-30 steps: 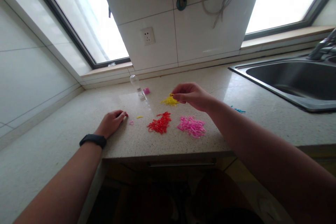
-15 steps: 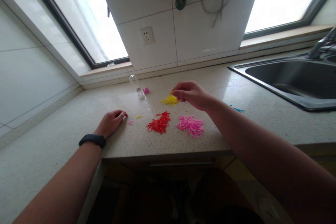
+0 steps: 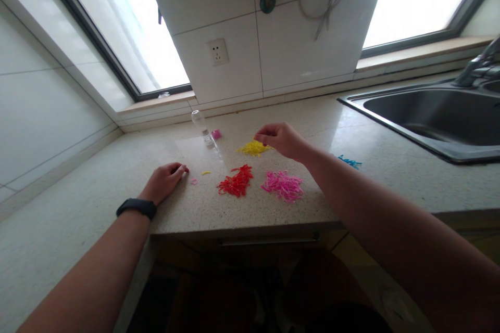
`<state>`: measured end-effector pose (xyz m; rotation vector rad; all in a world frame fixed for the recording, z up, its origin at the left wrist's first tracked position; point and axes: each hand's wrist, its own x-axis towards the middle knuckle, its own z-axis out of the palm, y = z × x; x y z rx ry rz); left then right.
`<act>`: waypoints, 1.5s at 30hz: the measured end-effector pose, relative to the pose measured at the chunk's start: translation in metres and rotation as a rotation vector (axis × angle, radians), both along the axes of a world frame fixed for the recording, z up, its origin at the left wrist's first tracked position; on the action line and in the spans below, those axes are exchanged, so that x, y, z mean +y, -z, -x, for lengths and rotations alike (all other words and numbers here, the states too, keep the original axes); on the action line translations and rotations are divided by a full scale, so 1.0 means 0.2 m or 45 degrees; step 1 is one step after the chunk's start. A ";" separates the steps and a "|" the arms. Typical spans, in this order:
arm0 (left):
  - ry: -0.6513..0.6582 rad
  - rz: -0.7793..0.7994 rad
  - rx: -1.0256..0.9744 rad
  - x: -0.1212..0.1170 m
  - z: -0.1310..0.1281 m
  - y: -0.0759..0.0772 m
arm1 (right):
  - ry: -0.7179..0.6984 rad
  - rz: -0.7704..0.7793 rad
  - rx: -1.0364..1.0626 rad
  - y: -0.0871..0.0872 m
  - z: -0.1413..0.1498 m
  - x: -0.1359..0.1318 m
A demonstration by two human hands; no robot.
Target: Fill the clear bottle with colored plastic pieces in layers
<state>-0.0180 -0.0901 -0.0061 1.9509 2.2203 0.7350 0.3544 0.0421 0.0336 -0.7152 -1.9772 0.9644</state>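
Observation:
My right hand (image 3: 283, 140) is pinched closed just over the right side of a pile of yellow rubber bands (image 3: 253, 148). What its fingertips hold, if anything, is too small to make out. My left hand (image 3: 166, 181), with a dark band on the wrist, rests on the counter with fingers curled and thumb against them; anything inside is hidden. Beside it lie a single pink rubber band (image 3: 194, 181) and a short yellow piece (image 3: 206, 173). A red pile (image 3: 235, 182) and a pink pile (image 3: 283, 186) lie nearer me. Some blue bands (image 3: 349, 161) show beyond my right forearm.
Behind the piles, a clear plastic bottle (image 3: 202, 127) is on the pale counter (image 3: 250, 218), with a pink object (image 3: 216, 134) beside it. A steel sink (image 3: 422, 114) is set in at the right. The tiled wall carries a socket (image 3: 217, 52).
My right hand stays over the yellow pile with slightly shifted fingers; the yellow seen at its fingertips before no longer stands out. More blue bands show past the forearm. My left hand stays put.

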 end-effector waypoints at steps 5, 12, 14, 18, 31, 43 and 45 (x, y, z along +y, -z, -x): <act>0.002 -0.002 0.020 0.00 0.01 0.01 | 0.266 -0.277 -0.306 0.08 -0.01 0.08; 0.009 -0.015 0.044 0.01 0.00 0.00 | 0.434 -0.525 -0.596 0.11 0.00 0.12; 0.008 -0.015 0.047 0.01 -0.01 0.00 | 0.450 -0.553 -0.653 0.12 0.00 0.13; 0.006 -0.005 0.043 0.01 -0.01 0.00 | 0.454 -0.580 -0.736 0.13 0.01 0.15; 0.011 -0.003 0.053 0.01 -0.01 0.00 | 0.421 -0.595 -0.911 0.14 0.00 0.15; 0.052 0.037 0.038 -0.01 -0.01 -0.01 | 0.398 -0.470 -0.605 0.14 -0.06 0.18; 0.092 0.057 -0.013 -0.02 -0.02 -0.02 | 0.421 -0.479 -0.516 0.14 -0.08 0.19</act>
